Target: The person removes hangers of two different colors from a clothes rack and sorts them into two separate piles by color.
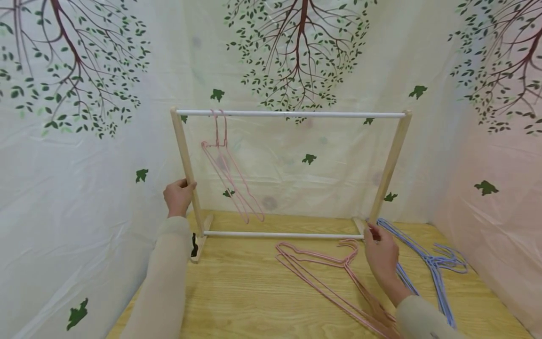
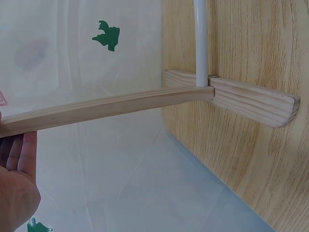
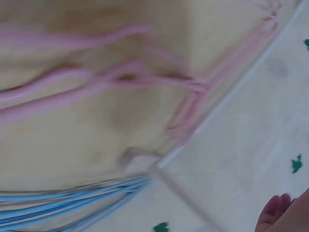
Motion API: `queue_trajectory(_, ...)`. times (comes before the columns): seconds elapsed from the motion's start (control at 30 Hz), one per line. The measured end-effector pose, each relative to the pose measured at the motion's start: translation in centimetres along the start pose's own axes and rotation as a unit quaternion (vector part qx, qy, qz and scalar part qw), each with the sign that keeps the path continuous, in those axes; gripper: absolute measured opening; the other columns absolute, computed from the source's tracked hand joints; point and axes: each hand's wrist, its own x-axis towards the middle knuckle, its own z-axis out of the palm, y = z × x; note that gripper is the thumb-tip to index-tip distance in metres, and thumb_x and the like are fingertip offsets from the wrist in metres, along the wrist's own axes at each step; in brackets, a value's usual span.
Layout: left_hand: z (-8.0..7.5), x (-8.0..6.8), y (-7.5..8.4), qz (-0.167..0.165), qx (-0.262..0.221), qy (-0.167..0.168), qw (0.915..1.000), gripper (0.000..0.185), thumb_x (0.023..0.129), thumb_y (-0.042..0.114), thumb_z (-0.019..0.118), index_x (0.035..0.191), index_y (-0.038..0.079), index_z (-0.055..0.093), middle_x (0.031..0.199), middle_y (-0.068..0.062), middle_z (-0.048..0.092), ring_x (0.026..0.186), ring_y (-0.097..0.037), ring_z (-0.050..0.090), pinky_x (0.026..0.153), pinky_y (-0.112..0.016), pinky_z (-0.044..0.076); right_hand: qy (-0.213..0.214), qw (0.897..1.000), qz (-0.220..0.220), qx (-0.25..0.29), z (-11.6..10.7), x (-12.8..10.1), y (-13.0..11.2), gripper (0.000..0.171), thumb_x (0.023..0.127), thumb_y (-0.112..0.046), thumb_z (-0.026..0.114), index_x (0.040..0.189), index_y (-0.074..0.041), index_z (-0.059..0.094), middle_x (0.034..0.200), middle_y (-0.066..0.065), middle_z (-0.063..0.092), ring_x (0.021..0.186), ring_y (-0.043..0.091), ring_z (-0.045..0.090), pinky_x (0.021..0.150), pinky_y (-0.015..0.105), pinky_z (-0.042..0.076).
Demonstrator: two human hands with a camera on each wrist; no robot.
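A small wooden clothes rack (image 1: pixel 394 160) with white rods stands on the table. My left hand (image 1: pixel 178 195) holds its left post (image 1: pixel 182 146) about halfway up, thumb in front. In the left wrist view, the left fingers (image 2: pixel 30 154) lie against the post's edge. My right hand (image 1: pixel 382 256) is in front of the foot of the right post, fingers loosely bent and nothing in them. The right wrist view is blurred and shows that hand apart from the post. Two pink hangers (image 1: pixel 235 176) hang near the upper rod's left end.
More pink hangers (image 1: pixel 313 280) lie on the table (image 1: pixel 228 282) in front of the rack, partly under my right arm. A bunch of blue hangers (image 1: pixel 436 268) lies to the right. Behind the rack hangs a pale curtain (image 1: pixel 271 188) printed with trees.
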Motion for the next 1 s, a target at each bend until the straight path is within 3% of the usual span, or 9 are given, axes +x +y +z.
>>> queue_trajectory(0.23,0.2,-0.1,0.2,-0.004,-0.003,0.0,1.0,0.034,0.096,0.016,0.066,0.125,-0.002,0.067,0.117,-0.022,0.068,0.105,-0.034,0.065,0.091,-0.044,0.052,-0.07,0.995,-0.027,0.068,3.9,1.0,-6.5,0.023,0.097,-0.021,0.064,0.109,-0.006,0.075,0.087,0.01,0.071,0.073,0.013,0.057,0.062,0.018,0.041)
queue_trajectory(0.47,0.2,-0.1,0.2,-0.012,-0.003,-0.004,0.9999,0.035,0.097,0.017,0.065,0.126,-0.001,0.066,0.119,-0.021,0.068,0.106,-0.033,0.064,0.092,-0.043,0.051,-0.183,0.976,-0.032,0.11,7.2,1.5,-13.9,0.028,0.097,-0.029,0.064,0.113,-0.009,0.075,0.097,0.008,0.073,0.086,0.021,0.063,0.072,0.032,0.048)
queue_trajectory(0.73,0.2,0.0,0.2,-0.007,0.002,0.002,1.0,0.033,0.096,0.017,0.066,0.125,-0.001,0.068,0.117,-0.021,0.069,0.105,-0.033,0.064,0.091,-0.044,0.051,-0.249,0.96,-0.087,0.095,10.7,0.5,-20.9,0.033,0.098,-0.035,0.061,0.119,-0.013,0.073,0.105,0.004,0.072,0.092,0.019,0.066,0.08,0.04,0.052)
queue_trajectory(1.0,0.1,0.0,0.2,-0.003,0.003,0.0,1.0,0.033,0.096,0.017,0.066,0.124,-0.002,0.068,0.116,-0.022,0.069,0.105,-0.035,0.064,0.092,-0.044,0.051,-0.281,0.951,-0.105,0.073,13.2,-1.0,-25.0,0.038,0.098,-0.041,0.06,0.122,-0.013,0.071,0.102,0.002,0.073,0.089,0.018,0.066,0.079,0.04,0.052)
